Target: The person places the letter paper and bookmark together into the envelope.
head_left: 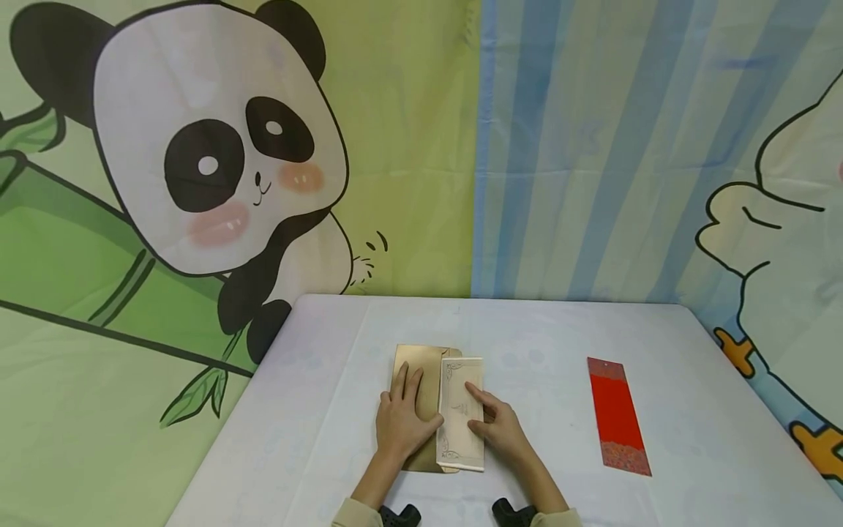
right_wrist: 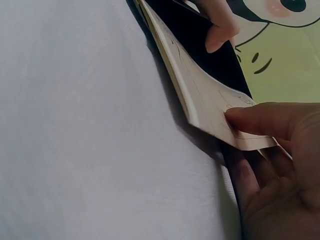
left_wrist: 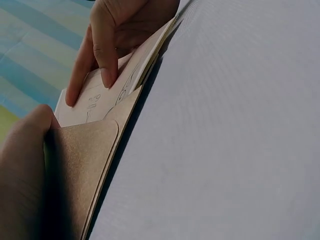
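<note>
A gold-brown envelope [head_left: 426, 357] lies flat on the white table, with a narrow cream paper [head_left: 459, 410] along its right side. Corner scrollwork is printed on the paper, which looks layered at its edge. My left hand [head_left: 400, 424] rests spread on the envelope, fingers fairly straight, its thumb reaching the paper's left edge. My right hand [head_left: 506, 432] pinches the paper's right side; in the right wrist view the thumb [right_wrist: 260, 120] is on top and the fingers are underneath, and the paper [right_wrist: 205, 107] is bent. How far the paper sits inside the envelope, I cannot tell.
A long red card [head_left: 619, 413] with patterned ends lies on the table [head_left: 546, 344] to the right, apart from both hands. Behind the table hangs a cloth [head_left: 408, 146] printed with a panda and stripes. Black wrist devices [head_left: 514, 512] show at the bottom.
</note>
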`<control>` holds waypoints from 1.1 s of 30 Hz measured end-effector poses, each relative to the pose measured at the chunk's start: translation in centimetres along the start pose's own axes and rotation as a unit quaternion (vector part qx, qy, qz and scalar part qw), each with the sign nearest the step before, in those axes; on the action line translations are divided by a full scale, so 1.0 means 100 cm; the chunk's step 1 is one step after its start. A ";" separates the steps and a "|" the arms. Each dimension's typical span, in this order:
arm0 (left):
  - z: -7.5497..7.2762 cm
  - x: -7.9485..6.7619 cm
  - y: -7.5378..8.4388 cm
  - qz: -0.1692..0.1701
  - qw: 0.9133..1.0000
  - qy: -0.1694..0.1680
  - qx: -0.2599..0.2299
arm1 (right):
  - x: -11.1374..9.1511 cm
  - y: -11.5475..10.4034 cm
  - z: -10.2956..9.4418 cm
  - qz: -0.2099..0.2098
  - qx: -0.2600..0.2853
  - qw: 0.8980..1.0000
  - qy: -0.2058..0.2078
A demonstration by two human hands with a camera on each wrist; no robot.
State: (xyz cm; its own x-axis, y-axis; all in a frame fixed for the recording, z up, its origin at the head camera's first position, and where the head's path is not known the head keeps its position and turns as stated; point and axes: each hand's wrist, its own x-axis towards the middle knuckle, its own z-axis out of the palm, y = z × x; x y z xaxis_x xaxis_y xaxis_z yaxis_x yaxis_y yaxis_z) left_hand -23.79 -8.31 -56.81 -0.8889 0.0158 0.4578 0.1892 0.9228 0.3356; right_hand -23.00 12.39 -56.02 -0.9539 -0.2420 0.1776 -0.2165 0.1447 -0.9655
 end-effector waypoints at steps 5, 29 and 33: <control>0.000 0.000 0.000 0.002 1.000 -0.002 0.002 | 0.002 0.001 0.003 -0.003 -0.011 1.000 -0.006; 0.003 0.001 0.000 -0.005 1.000 -0.004 0.004 | 0.003 0.004 0.001 -0.073 -0.272 0.958 -0.043; 0.004 0.001 0.000 -0.003 1.000 -0.003 0.004 | 0.003 0.004 0.005 -0.079 -0.299 0.950 -0.036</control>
State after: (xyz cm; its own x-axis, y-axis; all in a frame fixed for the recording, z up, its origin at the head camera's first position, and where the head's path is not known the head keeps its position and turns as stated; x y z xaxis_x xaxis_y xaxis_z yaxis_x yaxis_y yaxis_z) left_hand -24.01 -8.15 -57.11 -0.8928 0.0134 0.4503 0.1809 0.9261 0.3311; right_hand -23.27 11.94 -56.41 -0.8875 -0.3679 0.2774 -0.4559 0.6145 -0.6439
